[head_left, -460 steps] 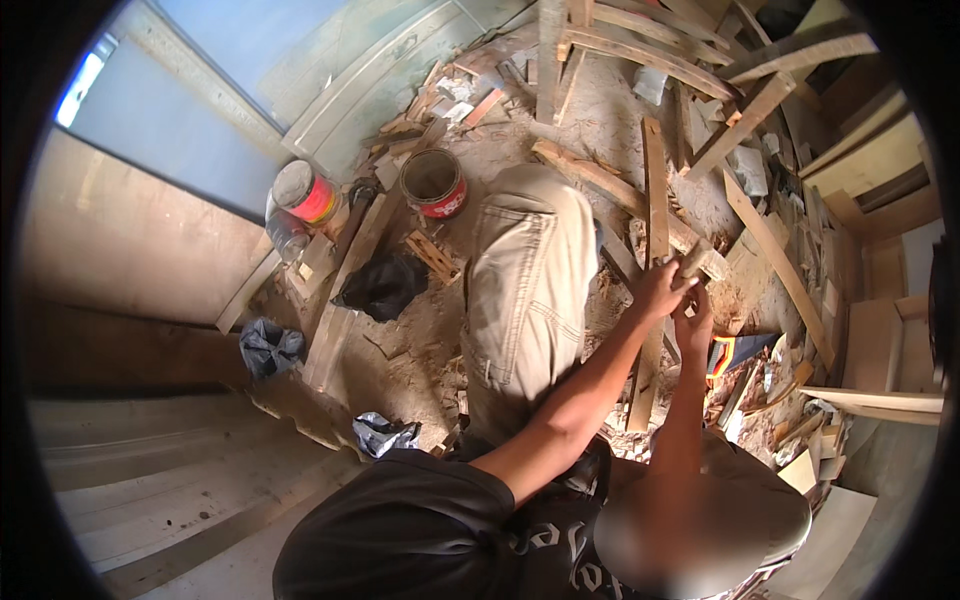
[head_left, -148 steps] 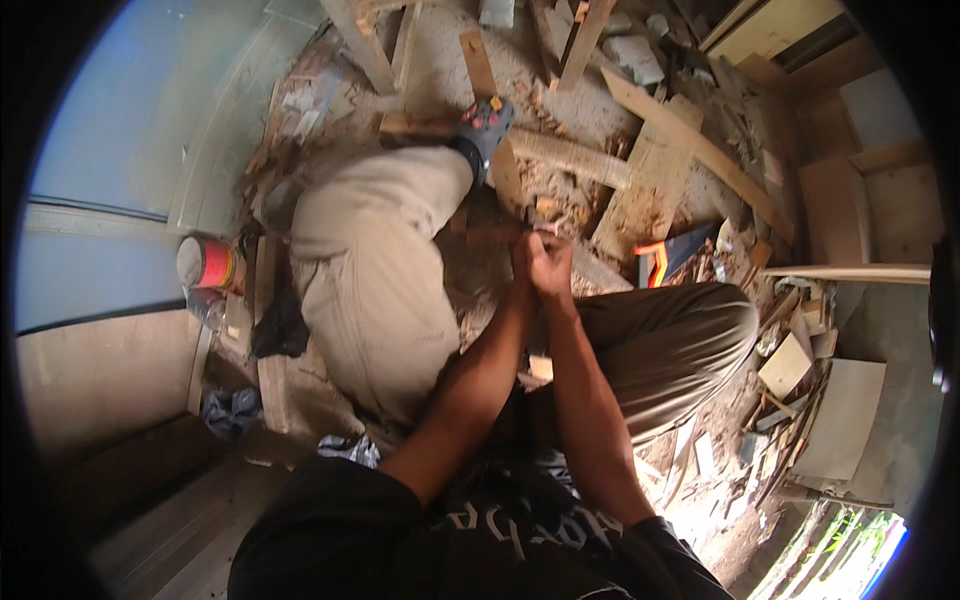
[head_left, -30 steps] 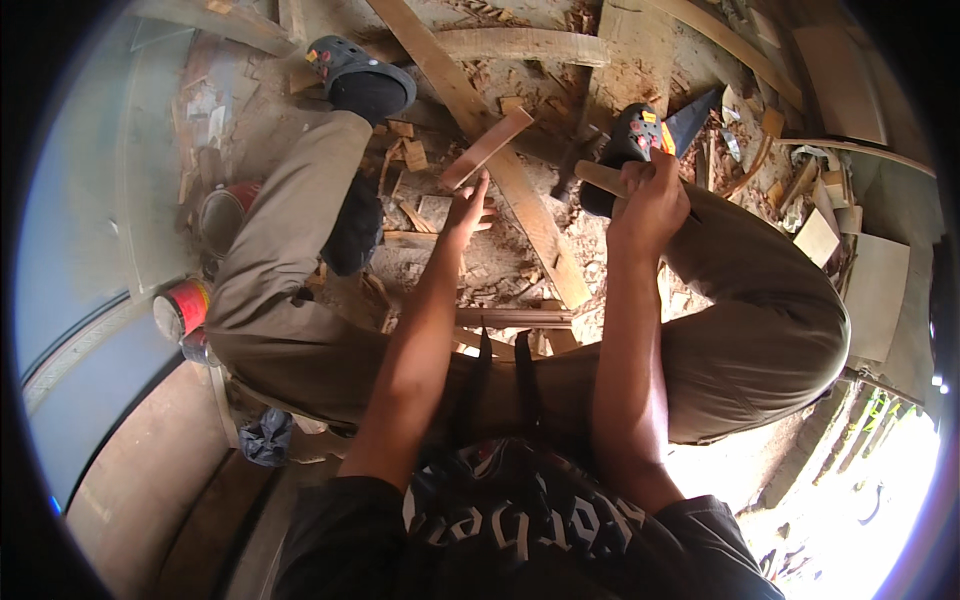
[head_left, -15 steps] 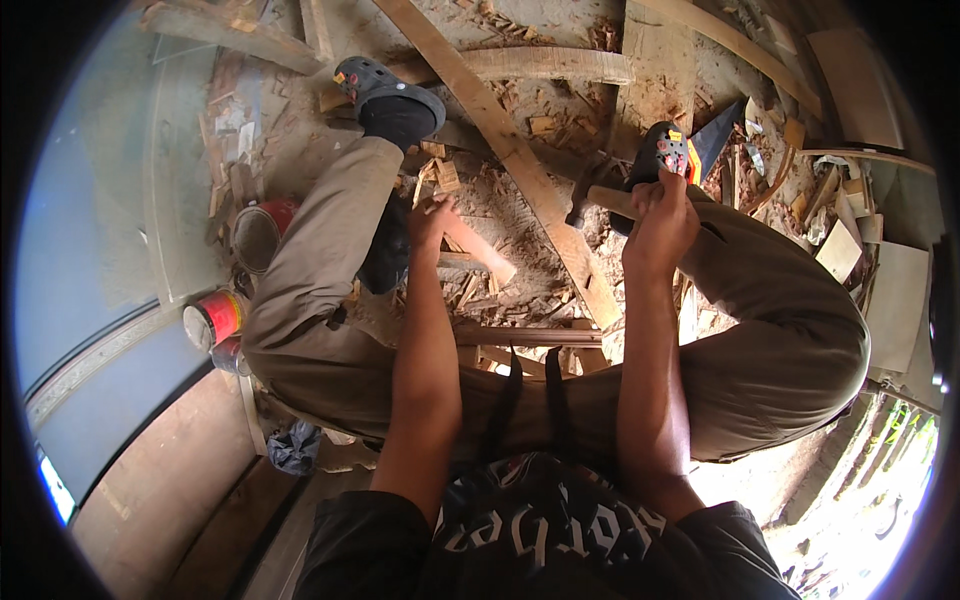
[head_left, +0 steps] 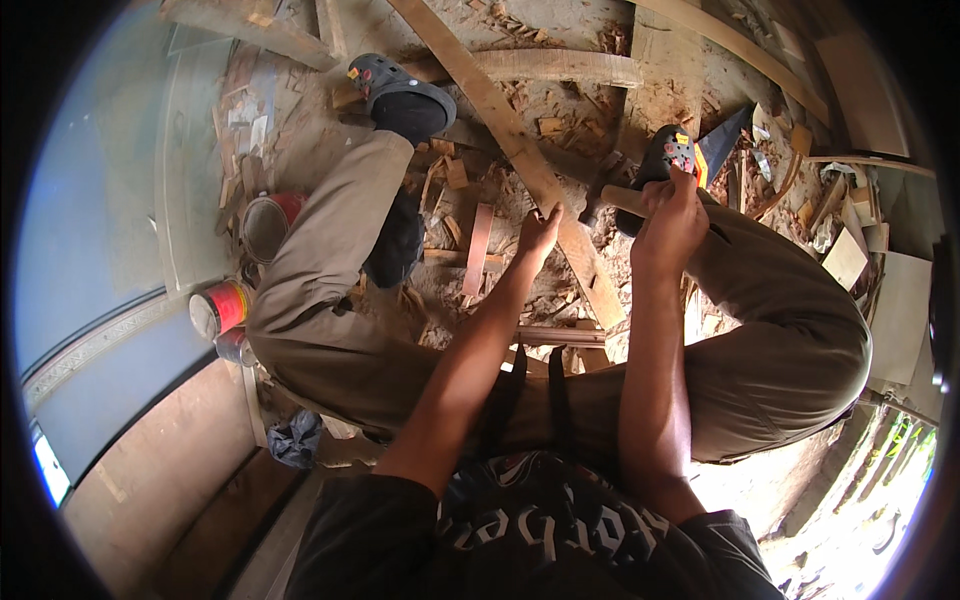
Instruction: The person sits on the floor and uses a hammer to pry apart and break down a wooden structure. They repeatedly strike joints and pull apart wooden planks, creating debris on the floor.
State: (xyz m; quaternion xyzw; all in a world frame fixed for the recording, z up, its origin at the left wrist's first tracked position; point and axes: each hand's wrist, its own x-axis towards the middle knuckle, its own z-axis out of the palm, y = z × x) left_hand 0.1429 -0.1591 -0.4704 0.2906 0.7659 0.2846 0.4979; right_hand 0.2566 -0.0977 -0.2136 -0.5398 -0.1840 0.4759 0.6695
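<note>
A long wooden plank (head_left: pixel 490 105) slants across the debris between my feet. My left hand (head_left: pixel 540 236) is closed on the plank's near-left edge, with thumb and fingertips against the wood. In my right hand (head_left: pixel 670 225), beside my right shoe, is a hammer (head_left: pixel 622 199). My fist wraps its pale handle, and its dark head points left, just right of the plank. A short reddish wood strip (head_left: pixel 479 248) lies on the scraps left of my left hand, apart from it.
Wood chips and offcuts cover the ground. A curved board (head_left: pixel 560 67) lies beyond the plank. Cans (head_left: pixel 220 307) stand by my left leg, near leaning glass panels (head_left: pixel 110 200). A dark triangular blade (head_left: pixel 724 140) rests by my right shoe (head_left: pixel 672 150), with panels (head_left: pixel 897 305) farther right.
My left hand has let go of the reddish wood strip and moved right to the long plank. The strip now lies on the scraps. My right hand still grips the hammer in nearly the same place.
</note>
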